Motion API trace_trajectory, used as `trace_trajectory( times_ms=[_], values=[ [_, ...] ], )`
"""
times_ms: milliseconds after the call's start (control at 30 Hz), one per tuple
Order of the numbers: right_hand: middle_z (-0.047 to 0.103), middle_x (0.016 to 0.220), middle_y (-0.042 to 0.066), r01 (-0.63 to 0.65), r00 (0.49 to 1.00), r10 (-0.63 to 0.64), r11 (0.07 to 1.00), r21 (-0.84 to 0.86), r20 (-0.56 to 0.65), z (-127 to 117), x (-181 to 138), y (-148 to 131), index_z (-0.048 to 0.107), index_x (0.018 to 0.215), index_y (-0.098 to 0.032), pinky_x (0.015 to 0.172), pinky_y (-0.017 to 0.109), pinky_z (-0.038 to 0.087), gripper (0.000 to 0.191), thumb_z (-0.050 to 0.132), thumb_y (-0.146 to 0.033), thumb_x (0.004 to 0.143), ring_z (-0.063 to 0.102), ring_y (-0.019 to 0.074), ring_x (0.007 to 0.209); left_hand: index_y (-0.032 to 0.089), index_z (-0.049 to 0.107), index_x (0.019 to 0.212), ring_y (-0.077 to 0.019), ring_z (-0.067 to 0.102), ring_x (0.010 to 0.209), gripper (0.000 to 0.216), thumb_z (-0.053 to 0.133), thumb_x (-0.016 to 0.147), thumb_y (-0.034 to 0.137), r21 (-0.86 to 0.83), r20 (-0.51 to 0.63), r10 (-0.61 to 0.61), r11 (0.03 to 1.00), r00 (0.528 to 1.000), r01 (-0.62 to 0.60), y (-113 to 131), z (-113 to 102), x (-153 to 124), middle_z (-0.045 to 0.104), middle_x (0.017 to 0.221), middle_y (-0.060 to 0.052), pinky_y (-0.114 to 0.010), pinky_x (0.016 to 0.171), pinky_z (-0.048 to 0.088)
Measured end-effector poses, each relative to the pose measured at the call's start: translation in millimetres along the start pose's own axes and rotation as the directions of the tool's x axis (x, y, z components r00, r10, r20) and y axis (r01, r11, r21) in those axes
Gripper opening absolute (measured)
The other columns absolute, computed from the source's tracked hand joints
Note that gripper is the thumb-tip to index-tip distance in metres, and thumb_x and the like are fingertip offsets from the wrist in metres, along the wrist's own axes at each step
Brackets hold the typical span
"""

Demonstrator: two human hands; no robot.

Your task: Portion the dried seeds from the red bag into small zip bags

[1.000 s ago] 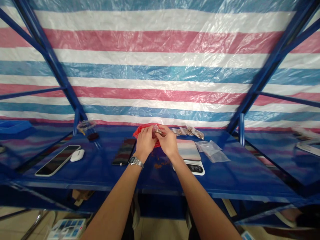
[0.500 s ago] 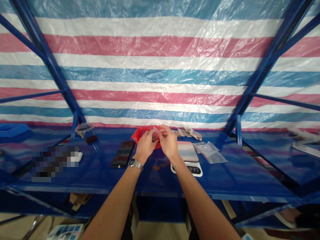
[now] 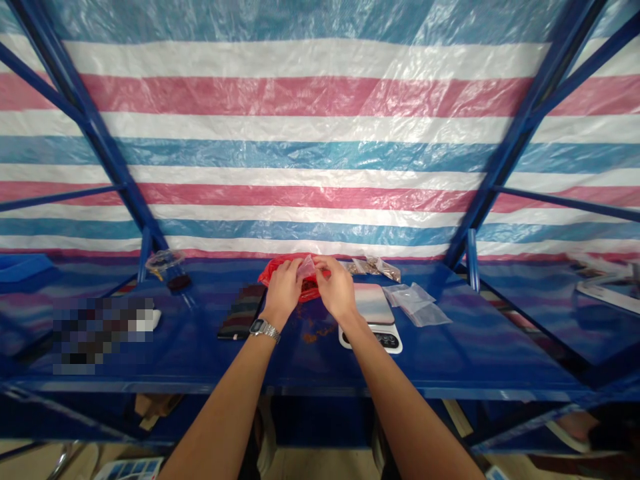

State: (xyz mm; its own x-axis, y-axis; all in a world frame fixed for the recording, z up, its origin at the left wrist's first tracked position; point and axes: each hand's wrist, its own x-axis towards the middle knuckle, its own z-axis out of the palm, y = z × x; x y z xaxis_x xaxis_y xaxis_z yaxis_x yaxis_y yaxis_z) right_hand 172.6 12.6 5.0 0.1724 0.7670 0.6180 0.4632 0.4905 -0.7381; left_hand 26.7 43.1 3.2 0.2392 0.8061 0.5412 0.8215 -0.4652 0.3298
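- Background: a striped plastic sheet (image 3: 320, 120) hangs behind a blue tabletop (image 3: 475, 353).
- Left hand (image 3: 283, 290): thumb and fingers pinch a small clear bag (image 3: 306, 267); some fingertips are hidden.
- Right hand (image 3: 337, 287): thumb and forefinger bent in at that bag's right edge; whether they pinch it cannot be told.
- The small clear bag is over the red bag (image 3: 270, 268), near the middle of the tabletop's back edge; this position would presumably catch spillage.
- Brown crumbs (image 3: 315, 333) lie loose on the tabletop, between the red bag and the front edge.
- Kitchen scale (image 3: 373, 307): just right of the right hand, controls toward the front edge, presumably for easy reading.
- Flat clear bags (image 3: 423, 310) lie right of the scale, apparently within easy reach.
- Filled bags (image 3: 375, 268) lie grouped along the back edge, behind the scale, seemingly to keep them apart from the flat ones.
- Dark flat device (image 3: 243, 312): left of the left hand, outside the work area.
- Clear cup (image 3: 173, 270): toward the back left corner, away from both hands, likely to avoid knocks.
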Motion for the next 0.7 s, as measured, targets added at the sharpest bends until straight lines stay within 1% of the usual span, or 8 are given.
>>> trace_trajectory(
  times_ms=[133,200,267,333,433,567,633,700],
  values=[
    [0.077,0.095,0.004,-0.043,0.997,0.048,0.995,0.09,-0.055,0,4,6,0.072,0.105,-0.022,0.087,0.035,0.055,0.024,0.056,-0.022,0.087,0.072,0.0207,0.086,0.022,0.056,0.14,-0.031,0.064,0.121,0.049,0.062,0.092,0.016,-0.005,-0.011,0.047,0.999,0.999,-0.047,0,-7,-1,0.068,0.13,-0.015,-0.047,0.105,0.05],
    [0.076,0.093,0.005,-0.097,0.986,0.118,0.981,0.17,-0.119,-5,10,12,0.072,0.104,-0.019,0.081,0.033,0.056,0.025,0.058,-0.026,0.085,0.071,0.0197,0.081,0.026,0.051,0.145,-0.0301,0.059,0.13,0.058,0.068,0.09,0.022,-0.037,-0.05,0.086,0.995,0.995,-0.088,2,-11,-1,0.063,0.138,-0.013,-0.047,0.111,0.047],
    [0.076,0.094,0.006,-0.176,0.952,0.216,0.966,0.191,-0.217,-18,18,21,0.072,0.106,-0.018,0.076,0.032,0.057,0.031,0.059,-0.03,0.082,0.07,0.0193,0.078,0.029,0.046,0.15,-0.0301,0.052,0.138,0.069,0.074,0.087,0.029,-0.087,-0.12,0.119,0.988,0.986,-0.129,6,-14,-1,0.055,0.147,-0.012,-0.047,0.116,0.042],
    [0.076,0.094,0.007,-0.268,0.898,0.301,0.952,0.144,-0.32,-42,26,32,0.072,0.112,-0.015,0.074,0.032,0.056,0.039,0.058,-0.032,0.08,0.07,0.0202,0.079,0.03,0.043,0.152,-0.0299,0.048,0.142,0.074,0.076,0.086,0.034,-0.132,-0.18,0.137,0.978,0.974,-0.162,12,-18,-2,0.051,0.15,-0.012,-0.046,0.119,0.039],
    [0.075,0.092,0.01,-0.405,0.813,0.379,0.914,0.039,-0.442,-92,30,51,0.07,0.12,-0.011,0.074,0.035,0.055,0.048,0.053,-0.031,0.079,0.069,0.0235,0.079,0.03,0.045,0.15,-0.0285,0.049,0.14,0.066,0.072,0.09,0.038,-0.166,-0.237,0.148,0.968,0.96,-0.19,19,-27,-4,0.053,0.145,-0.011,-0.045,0.12,0.039],
    [0.074,0.097,0.016,-0.593,0.711,0.418,0.788,-0.163,-0.565,-153,14,68,0.072,0.118,-0.01,0.087,0.043,0.051,0.048,0.05,-0.02,0.076,0.068,0.0311,0.093,0.025,0.051,0.145,-0.0272,0.054,0.132,0.053,0.064,0.095,0.036,-0.182,-0.306,0.11,0.968,0.946,-0.171,22,-36,-6,0.056,0.136,-0.011,-0.044,0.117,0.043],
    [0.073,0.099,0.017,-0.651,0.702,0.429,0.711,-0.267,-0.569,-171,1,70,0.075,0.114,-0.013,0.09,0.048,0.049,0.046,0.052,-0.016,0.074,0.067,0.0345,0.097,0.025,0.052,0.144,-0.027,0.055,0.13,0.05,0.062,0.095,0.033,-0.182,-0.317,0.095,0.97,0.944,-0.159,22,-37,-7,0.057,0.134,-0.011,-0.044,0.116,0.044],
    [0.071,0.107,0.02,-0.667,0.715,0.416,0.646,-0.371,-0.562,-179,-9,70,0.076,0.112,-0.014,0.095,0.052,0.046,0.045,0.053,-0.014,0.074,0.063,0.0384,0.107,0.025,0.052,0.144,-0.0271,0.055,0.129,0.05,0.061,0.096,0.032,-0.177,-0.318,0.093,0.972,0.944,-0.156,22,-36,-7,0.056,0.133,-0.011,-0.044,0.116,0.044]
  ],
)
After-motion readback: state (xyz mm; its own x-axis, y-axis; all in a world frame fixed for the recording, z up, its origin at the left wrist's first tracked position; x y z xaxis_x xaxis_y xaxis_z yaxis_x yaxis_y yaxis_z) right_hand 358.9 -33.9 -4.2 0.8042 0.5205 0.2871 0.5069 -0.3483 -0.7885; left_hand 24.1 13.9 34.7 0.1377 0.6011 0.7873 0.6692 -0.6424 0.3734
